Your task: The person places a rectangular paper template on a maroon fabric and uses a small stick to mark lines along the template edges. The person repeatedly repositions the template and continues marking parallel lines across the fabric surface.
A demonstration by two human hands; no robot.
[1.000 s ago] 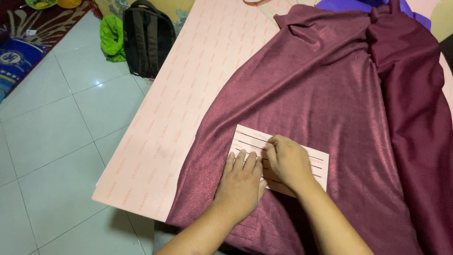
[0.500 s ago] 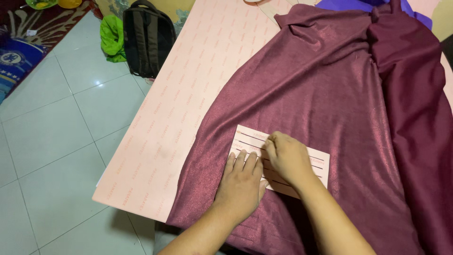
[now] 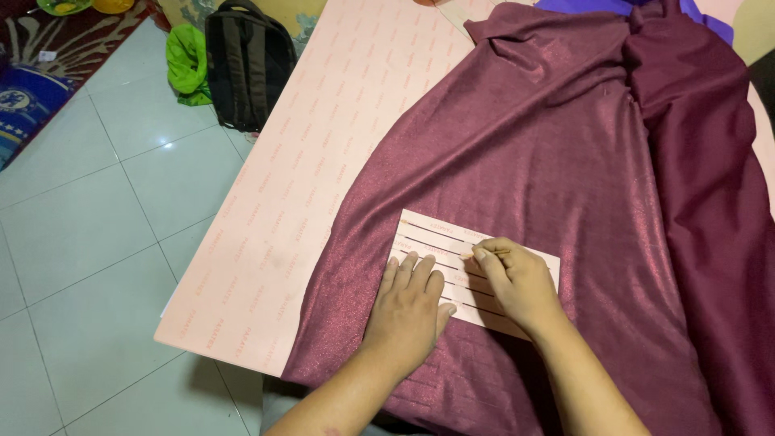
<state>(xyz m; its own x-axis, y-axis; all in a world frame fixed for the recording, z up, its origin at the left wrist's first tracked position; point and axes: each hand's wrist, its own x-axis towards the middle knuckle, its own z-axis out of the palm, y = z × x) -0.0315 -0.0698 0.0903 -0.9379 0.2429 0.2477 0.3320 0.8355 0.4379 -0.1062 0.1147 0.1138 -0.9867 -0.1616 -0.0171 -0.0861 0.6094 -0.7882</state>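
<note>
A shiny maroon cloth [image 3: 549, 161] is spread over a pink table [image 3: 323, 129]. On the cloth lies a small pink paper card [image 3: 428, 234] ruled with dark lines. My left hand [image 3: 408, 311] presses flat on the card's near left part, fingers together. My right hand [image 3: 517, 282] pinches a thin stick-like marking tool [image 3: 483, 253], its tip touching the card near the upper lines. The card's right part is hidden under my right hand.
A darker maroon fold [image 3: 702, 161] and a purple cloth [image 3: 613, 6] lie at the far right. On the tiled floor [image 3: 97, 210] to the left stand a black backpack [image 3: 246, 64], a green bag [image 3: 187, 64] and a patterned rug [image 3: 40, 64].
My right hand has shifted slightly along the card; the left hand and the cloth stay where they were.
</note>
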